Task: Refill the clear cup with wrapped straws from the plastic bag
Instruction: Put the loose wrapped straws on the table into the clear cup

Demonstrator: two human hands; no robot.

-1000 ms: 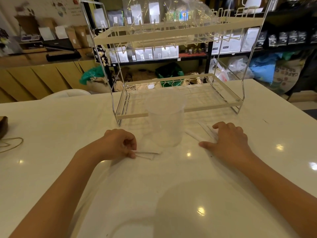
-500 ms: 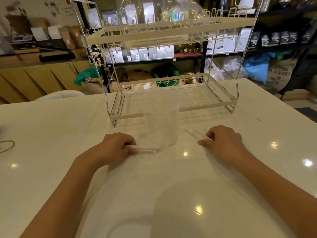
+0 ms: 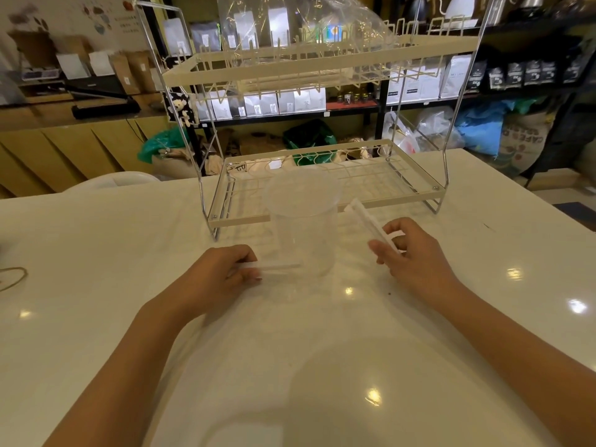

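A clear cup (image 3: 303, 227) stands upright on the white table (image 3: 96, 253), in front of the wire rack. It looks empty. My left hand (image 3: 222, 279) rests on the table left of the cup, fingers closed on a wrapped straw (image 3: 277, 267) that lies flat and points at the cup's base. My right hand (image 3: 416, 256) is raised right of the cup, pinching wrapped straws (image 3: 364, 217) that tilt up toward the cup's rim. A clear plastic bag (image 3: 306, 30) lies on the rack's top shelf.
The two-tier cream wire rack (image 3: 322, 201) stands right behind the cup. A loop of twine (image 3: 13, 275) lies at the table's left edge. Shelves of coffee bags fill the background. A white chair back (image 3: 113, 183) shows beyond the table.
My right hand gathered the straws off the table and lifted them, tilted toward the cup's rim. My left hand closed on its straw and stayed beside the cup.
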